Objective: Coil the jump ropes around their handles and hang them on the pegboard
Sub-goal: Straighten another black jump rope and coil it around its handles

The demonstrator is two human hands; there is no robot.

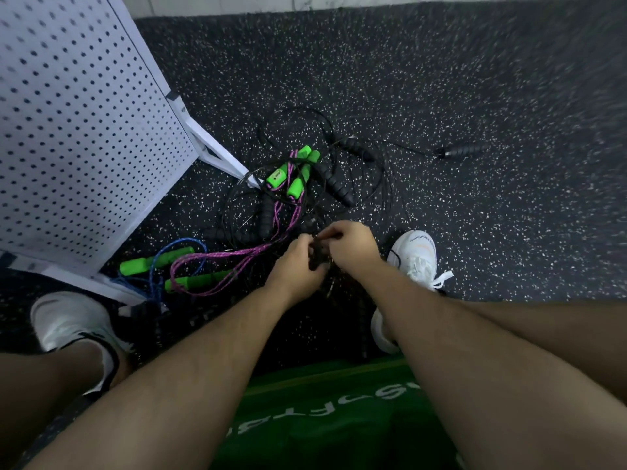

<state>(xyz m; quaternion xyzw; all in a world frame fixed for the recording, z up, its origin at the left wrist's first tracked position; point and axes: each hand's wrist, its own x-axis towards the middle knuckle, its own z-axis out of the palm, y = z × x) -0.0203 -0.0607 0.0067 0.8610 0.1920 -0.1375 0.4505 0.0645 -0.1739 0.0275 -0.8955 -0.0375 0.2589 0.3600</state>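
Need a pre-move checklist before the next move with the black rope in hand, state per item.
1. Grip: left hand and right hand both hold the black rope: ok.
2. Coil tidy on its handles: cannot tell, fingers hide it.
3. Its cord free of the pile: cannot tell, black cords overlap.
4. Pegboard in view, to the left: ok.
5. Hook on the pegboard: not ok, none visible in the part shown.
6. Lone black handle lying apart on the floor, whose rope: cannot tell.
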